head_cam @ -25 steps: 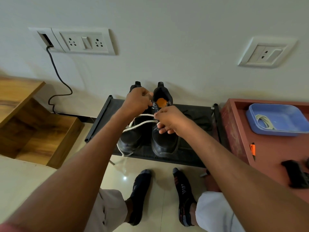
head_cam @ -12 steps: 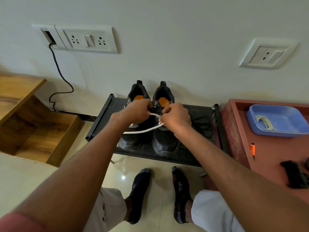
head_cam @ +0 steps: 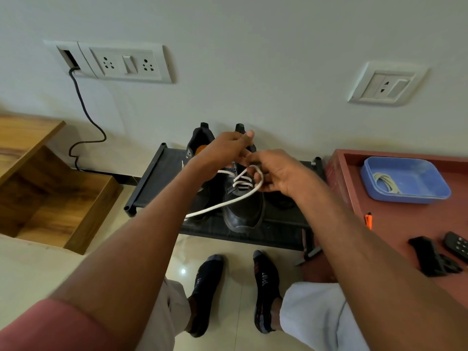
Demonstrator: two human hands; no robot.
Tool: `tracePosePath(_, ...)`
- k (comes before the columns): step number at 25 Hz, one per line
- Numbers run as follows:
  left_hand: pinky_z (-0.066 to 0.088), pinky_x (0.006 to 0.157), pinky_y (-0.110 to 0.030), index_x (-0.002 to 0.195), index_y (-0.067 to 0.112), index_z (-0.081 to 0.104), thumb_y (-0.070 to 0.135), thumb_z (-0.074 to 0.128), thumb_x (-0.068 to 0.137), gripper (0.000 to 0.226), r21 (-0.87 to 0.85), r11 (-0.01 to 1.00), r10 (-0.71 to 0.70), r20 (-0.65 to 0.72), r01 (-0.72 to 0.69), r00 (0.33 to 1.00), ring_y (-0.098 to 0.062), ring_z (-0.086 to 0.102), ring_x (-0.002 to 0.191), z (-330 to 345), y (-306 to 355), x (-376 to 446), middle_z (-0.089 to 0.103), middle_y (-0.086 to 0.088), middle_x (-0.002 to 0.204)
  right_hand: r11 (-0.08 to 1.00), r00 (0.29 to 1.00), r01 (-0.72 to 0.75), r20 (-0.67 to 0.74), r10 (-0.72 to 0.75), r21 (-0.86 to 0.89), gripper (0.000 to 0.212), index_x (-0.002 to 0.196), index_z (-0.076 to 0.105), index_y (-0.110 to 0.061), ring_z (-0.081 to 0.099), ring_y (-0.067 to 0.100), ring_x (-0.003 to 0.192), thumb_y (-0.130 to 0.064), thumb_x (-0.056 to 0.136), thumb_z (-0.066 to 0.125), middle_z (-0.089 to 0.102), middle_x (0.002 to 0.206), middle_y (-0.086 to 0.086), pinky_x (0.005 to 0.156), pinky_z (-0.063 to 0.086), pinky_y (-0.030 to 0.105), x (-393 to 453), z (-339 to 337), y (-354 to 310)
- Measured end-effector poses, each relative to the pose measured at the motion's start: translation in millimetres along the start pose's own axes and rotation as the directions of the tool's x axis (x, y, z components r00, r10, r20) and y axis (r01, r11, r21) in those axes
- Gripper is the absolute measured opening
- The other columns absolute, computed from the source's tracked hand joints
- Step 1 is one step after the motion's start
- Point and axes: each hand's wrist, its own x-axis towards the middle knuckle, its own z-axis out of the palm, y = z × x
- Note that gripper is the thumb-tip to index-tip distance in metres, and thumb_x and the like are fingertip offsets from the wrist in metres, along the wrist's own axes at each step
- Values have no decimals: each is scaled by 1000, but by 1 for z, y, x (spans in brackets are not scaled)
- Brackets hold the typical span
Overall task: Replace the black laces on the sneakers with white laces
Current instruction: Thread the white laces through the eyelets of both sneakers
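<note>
Two black sneakers stand side by side on a low black rack (head_cam: 149, 183) against the wall. The right sneaker (head_cam: 244, 211) shows white lace rows across its tongue. A long white lace (head_cam: 220, 205) loops from my right hand down to the left, passing behind my left forearm. My right hand (head_cam: 281, 174) pinches the lace loop above the right sneaker. My left hand (head_cam: 225, 148) is raised over the sneakers' collars, fingers curled; what it grips is hidden. The left sneaker (head_cam: 200, 140) is mostly covered by my left arm.
A red table (head_cam: 405, 224) on the right carries a blue tray (head_cam: 425, 196) with a coiled white lace (head_cam: 385, 182), an orange pen and black remotes. A wooden cabinet stands at left. A black cable hangs from the wall socket. My socked feet rest on the tiled floor.
My left hand has risen toward the sneakers' collars. My right hand has shifted right, drawing the white lace out into a long loop; the lace rows on the right sneaker are now uncovered.
</note>
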Motion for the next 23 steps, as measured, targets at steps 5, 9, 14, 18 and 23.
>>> tracePosePath(5,53,84,-39,95,11,76,56,52,104,51,31,995,84,186,-91,979,-14,68,78,-1,-9,-4,74,-19,92,964,969,243,-27,-247,-107,7,97,70,-18,65,14,65,-22,91,68,69,75,0,74,53,35,-10,-45,-16)
tracePosePath(9,46,69,-24,82,11,80,32,67,100,31,388,921,17,54,-37,998,-14,60,70,-26,-29,-4,71,-3,75,921,903,384,-235,-359,70,15,99,78,-13,57,12,60,-6,90,68,69,82,4,58,51,29,0,-66,-17)
tracePosePath(14,47,90,-22,133,18,66,21,80,90,45,443,884,108,117,-149,987,-11,63,111,-38,-35,-20,68,8,116,878,920,372,-5,-392,-300,19,101,80,-15,58,10,59,-4,99,64,79,93,10,49,43,21,4,-42,-9)
tracePosePath(18,59,92,-24,129,16,67,27,77,93,39,22,987,151,194,-158,969,-17,76,99,-27,-20,-17,79,-5,102,881,912,409,71,-404,-239,9,101,78,-12,56,8,55,-18,95,76,76,80,7,49,41,22,11,-25,-11)
tracePosePath(23,47,63,-22,89,13,78,20,71,98,14,566,820,34,102,-86,994,-12,64,64,-41,-40,-5,74,-6,73,918,916,296,-195,-351,-263,15,89,78,-13,54,10,58,-6,96,68,73,84,10,45,40,20,31,-31,-4)
